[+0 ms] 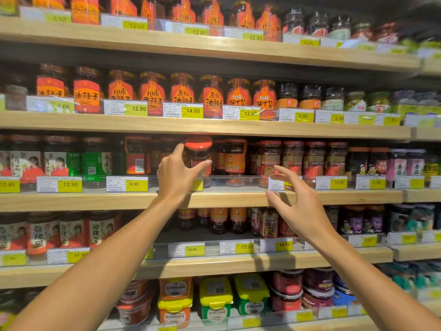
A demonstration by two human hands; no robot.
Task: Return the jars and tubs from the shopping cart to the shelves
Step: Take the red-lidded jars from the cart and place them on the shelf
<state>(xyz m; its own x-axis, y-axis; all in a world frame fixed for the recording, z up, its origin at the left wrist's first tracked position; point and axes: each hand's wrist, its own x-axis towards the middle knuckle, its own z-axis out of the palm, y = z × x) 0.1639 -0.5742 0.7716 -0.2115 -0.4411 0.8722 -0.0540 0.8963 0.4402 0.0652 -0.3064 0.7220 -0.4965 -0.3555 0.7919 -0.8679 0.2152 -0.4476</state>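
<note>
My left hand grips a dark glass jar with a red lid, held upright just above the third wooden shelf, in a gap among other jars. Thumb and fingers wrap the jar's left and lower side. My right hand hovers to the right and slightly lower, fingers spread, holding nothing, in front of the shelf's edge and its price tags. Similar red-lidded jars stand in a row right of the held jar. The shopping cart is out of view.
Wooden shelves fill the view, packed with sauce jars behind clear rails with yellow price tags. Orange-labelled jars stand on the shelf above. Yellow and orange lidded tubs sit on the lowest shelf. A partly bare stretch lies on the fourth shelf.
</note>
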